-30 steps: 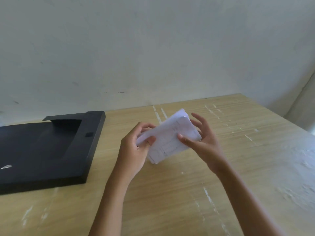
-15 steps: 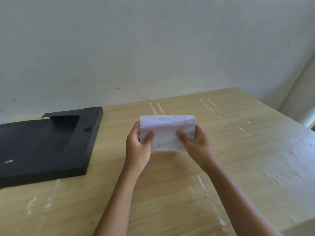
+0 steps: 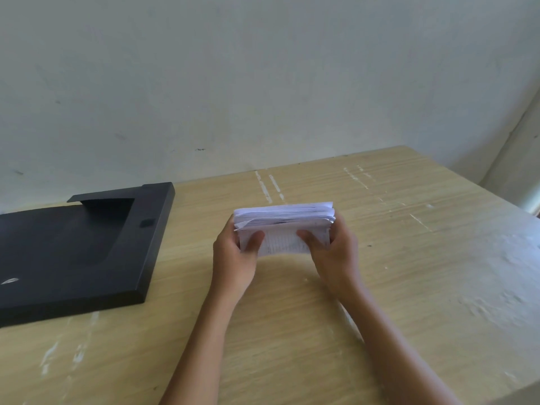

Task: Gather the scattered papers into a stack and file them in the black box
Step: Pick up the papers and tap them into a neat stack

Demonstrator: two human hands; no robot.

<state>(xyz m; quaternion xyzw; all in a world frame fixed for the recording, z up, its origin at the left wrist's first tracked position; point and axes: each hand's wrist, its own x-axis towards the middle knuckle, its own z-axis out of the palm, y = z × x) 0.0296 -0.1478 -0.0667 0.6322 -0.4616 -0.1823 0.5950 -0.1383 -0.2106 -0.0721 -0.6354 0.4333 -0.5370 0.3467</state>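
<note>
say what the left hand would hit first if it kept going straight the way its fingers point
Probably nothing on the table: the left hand, gripping the papers, points away toward the wall. The box lies off to its left, out of line. Depth is unclear.

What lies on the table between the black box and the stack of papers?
Nothing: in the head view, only bare table separates the black box from the papers.

The black box (image 3: 73, 247) is cut off by the left edge; the print on the stack of papers (image 3: 285, 229) is too blurred to be read; most fingers (image 3: 254, 241) are hidden behind it.
</note>
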